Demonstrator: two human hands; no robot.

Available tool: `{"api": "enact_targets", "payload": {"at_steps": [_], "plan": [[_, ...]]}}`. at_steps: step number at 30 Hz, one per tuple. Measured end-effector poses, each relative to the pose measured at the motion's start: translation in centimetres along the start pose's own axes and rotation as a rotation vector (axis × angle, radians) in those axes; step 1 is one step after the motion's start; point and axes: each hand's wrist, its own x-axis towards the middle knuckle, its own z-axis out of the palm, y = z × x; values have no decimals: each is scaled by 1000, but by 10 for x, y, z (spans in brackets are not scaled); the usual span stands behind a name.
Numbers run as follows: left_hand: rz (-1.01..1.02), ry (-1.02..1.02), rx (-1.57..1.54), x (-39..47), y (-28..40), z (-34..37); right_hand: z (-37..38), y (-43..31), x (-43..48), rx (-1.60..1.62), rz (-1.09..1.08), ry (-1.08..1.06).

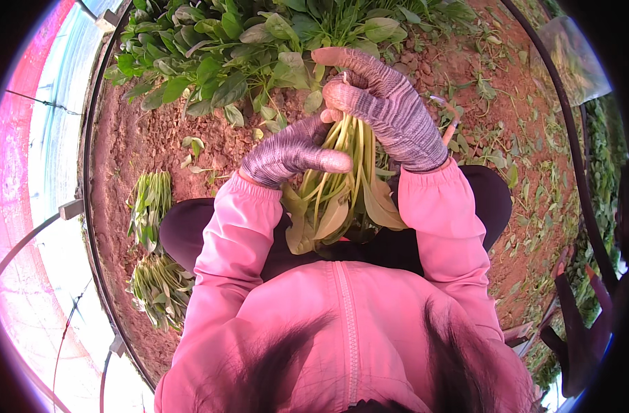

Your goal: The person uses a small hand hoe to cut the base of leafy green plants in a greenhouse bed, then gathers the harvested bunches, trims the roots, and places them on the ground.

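A bunch of long-stemmed leafy greens (345, 186) hangs leaves down in front of my chest. My left hand (299, 152), in a striped knit glove with bare fingertips, is closed around the upper stems, its thumb across their front. My right hand (389, 106), gloved the same way, has its curled fingers at the stem ends at the top of the bunch, with its index finger stretched out to the left. A small pale tip stands up between its fingers. Whether the right fingers pinch stems is partly hidden.
Dense leafy plants (231, 57) grow from the reddish soil ahead. Bundled greens (150, 206) and another pile of bundles (162, 289) lie at the left. Black hoses (87, 155) run along both sides. A clear plastic bag (572, 62) is at upper right; loose leaves litter the soil.
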Motion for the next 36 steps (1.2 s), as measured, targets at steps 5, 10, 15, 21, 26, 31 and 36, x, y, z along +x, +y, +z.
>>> {"api": "enact_targets", "payload": {"at_steps": [5,10,15,21,26,31,36], "plan": [[-56,141,-120,2,-26,5,0,9,-2,-19,-56,67],[-37,240,-383,-5,-41,-1,-23,-1,-17,-74,-31,237],[-112,329,-548,-8,-48,-14,-13,-1,-46,-291,146,86],[-79,344,-796,2,-72,-1,18,38,-58,-490,222,109],[-50,295,-842,7,-75,-3,20,53,-66,-682,129,128],[-9,382,-806,8,-70,-2,17,57,-66,-609,66,205],[-4,391,-825,6,-69,-2,16,57,-65,-660,111,196]]}}
